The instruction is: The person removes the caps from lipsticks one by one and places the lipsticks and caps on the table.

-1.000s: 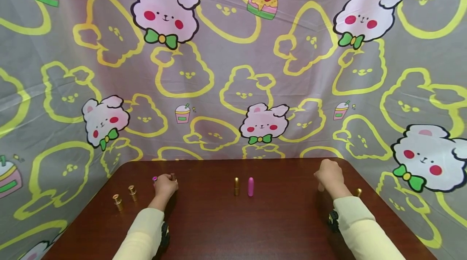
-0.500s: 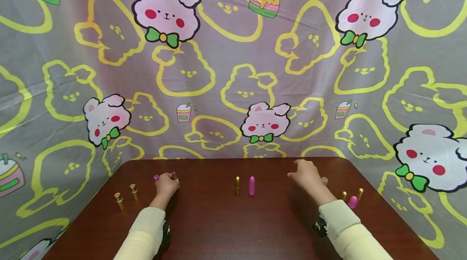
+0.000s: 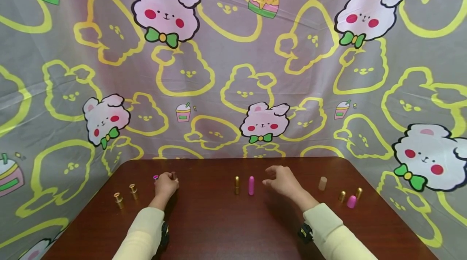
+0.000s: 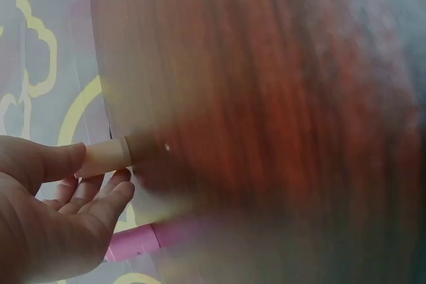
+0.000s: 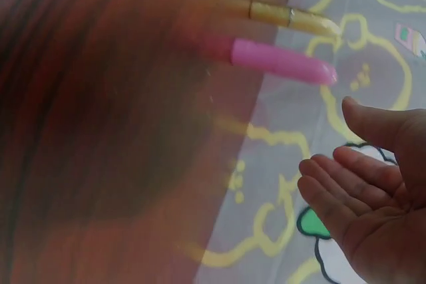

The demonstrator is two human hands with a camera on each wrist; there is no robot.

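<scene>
My left hand (image 3: 166, 188) pinches a beige lipstick tube (image 4: 104, 157) between thumb and fingers at the table's left side; in the head view the hand mostly hides it. Close by stands a pink lipstick tube (image 4: 133, 243), whose top (image 3: 156, 177) shows beside the hand. In the middle stand a slim gold lipstick (image 3: 237, 185) and a bright pink lipstick (image 3: 251, 186), both upright with rounded tops. Just right of the pink one, my right hand (image 3: 286, 182) is in the air, fingers spread and holding nothing.
Two gold lipstick tubes without caps, a nearer one (image 3: 118, 200) and a farther one (image 3: 133, 191), stand at far left. At right are a beige cap (image 3: 322, 183), a pink cap (image 3: 352, 202) and gold caps (image 3: 342, 196). A patterned curtain (image 3: 219, 57) surrounds the brown table (image 3: 226, 227).
My right hand has let go of the beige cap, left standing at right, and moved left toward the bright pink lipstick. The left hand has stayed in place.
</scene>
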